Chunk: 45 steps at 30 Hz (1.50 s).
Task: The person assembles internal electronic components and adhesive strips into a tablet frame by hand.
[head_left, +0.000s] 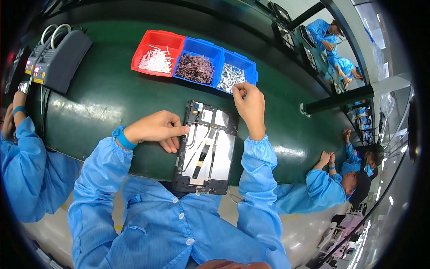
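A tablet with its back off [226, 150] lies at the table's front edge, its silver plates, dark cables and black frame showing. My left hand [156, 127] grips its left side, thumb on the rim and fingers curled beside it. Over the near right corner of a blue bin [252, 75] is my right hand [251, 105], thumb and fingertips pinched together. Small silver and white parts [231, 77] fill that bin. Whatever the right fingertips hold, if anything, is too small to make out.
Left of that bin stand a blue bin [218, 54] of dark brownish strips and a red bin [142, 47] of white strips. A grey device [67, 62] with cables stands on the green table [107, 96]. Co-workers in blue sit left and right; a dark post [336, 99] crosses at right.
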Available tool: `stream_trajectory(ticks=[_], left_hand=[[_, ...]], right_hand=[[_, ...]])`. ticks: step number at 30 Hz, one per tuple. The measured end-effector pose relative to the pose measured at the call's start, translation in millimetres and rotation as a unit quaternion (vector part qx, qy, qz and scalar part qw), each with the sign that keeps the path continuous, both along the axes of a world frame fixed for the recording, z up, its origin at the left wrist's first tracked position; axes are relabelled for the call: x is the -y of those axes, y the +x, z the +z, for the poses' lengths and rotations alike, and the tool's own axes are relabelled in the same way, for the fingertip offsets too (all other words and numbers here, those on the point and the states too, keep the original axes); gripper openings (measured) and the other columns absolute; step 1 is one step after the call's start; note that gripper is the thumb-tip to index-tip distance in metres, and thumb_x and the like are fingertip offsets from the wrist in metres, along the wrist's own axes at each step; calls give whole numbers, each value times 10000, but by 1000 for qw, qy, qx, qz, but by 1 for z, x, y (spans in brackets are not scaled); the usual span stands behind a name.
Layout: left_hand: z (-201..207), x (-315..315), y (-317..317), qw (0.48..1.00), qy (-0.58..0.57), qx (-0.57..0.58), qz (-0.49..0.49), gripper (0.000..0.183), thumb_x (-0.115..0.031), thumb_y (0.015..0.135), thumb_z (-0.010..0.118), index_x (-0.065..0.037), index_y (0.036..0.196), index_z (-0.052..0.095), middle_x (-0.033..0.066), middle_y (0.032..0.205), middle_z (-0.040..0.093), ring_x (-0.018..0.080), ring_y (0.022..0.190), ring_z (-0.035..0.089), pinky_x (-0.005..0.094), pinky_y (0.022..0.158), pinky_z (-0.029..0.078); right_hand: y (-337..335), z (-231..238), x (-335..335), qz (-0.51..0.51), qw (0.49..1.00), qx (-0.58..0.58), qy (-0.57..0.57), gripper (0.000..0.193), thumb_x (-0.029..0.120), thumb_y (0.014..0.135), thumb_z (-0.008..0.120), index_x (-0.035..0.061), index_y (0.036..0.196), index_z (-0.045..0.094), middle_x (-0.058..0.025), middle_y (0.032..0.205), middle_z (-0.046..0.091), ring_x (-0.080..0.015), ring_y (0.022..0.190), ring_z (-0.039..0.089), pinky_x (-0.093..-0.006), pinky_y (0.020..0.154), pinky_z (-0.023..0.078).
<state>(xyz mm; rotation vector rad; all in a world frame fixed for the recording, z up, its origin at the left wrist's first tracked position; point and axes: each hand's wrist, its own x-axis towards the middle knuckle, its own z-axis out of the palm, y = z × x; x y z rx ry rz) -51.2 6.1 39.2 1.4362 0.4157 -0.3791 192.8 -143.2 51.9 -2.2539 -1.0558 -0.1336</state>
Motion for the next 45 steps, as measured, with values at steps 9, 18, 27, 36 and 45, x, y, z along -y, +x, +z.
stream_trajectory(ticks=[9, 18, 27, 36, 45], left_hand=[[3, -4, 3, 997, 8, 36, 64, 370, -319, 980, 608, 33, 881, 552, 185, 798, 688, 197, 639, 691, 296, 548, 582], [-3, 6, 17, 950, 120, 164, 236, 270, -258, 959, 650, -46, 832, 541, 30, 664, 599, 60, 505, 560, 195, 416, 431], [14, 21, 60, 942, 117, 201, 244, 260, -262, 950, 662, -32, 872, 570, 14, 690, 603, 34, 505, 535, 178, 415, 404], [2, 19, 55, 932, 41, 233, 275, 278, -226, 953, 660, 24, 1068, 620, 50, 809, 633, 52, 577, 578, 189, 443, 448], [-1, 13, 53, 941, -10, 218, 261, 188, -173, 940, 657, 9, 986, 644, 58, 805, 646, 72, 574, 591, 195, 431, 452]], right_hand=[[-2, -1, 1, 20, 1000, 12, 2, 113, 166, 831, 691, 54, 837, 708, -114, 822, 668, -317, 721, 656, -420, 646, 512], [9, -10, 1, -15, 988, -40, 147, 74, 117, 778, 692, 49, 807, 690, -96, 708, 626, -243, 621, 616, -367, 570, 475], [3, -14, -7, -12, 957, -65, 284, 127, 111, 854, 674, -16, 864, 667, -96, 715, 647, -169, 585, 610, -306, 547, 459], [-57, -3, 7, 189, 930, -217, 231, 71, 21, 841, 719, -10, 893, 682, -38, 838, 663, -18, 509, 501, -204, 445, 360], [-60, -13, 6, 181, 880, -383, 213, 112, 46, 838, 738, -11, 925, 697, -35, 834, 658, -8, 516, 477, -193, 439, 331]])
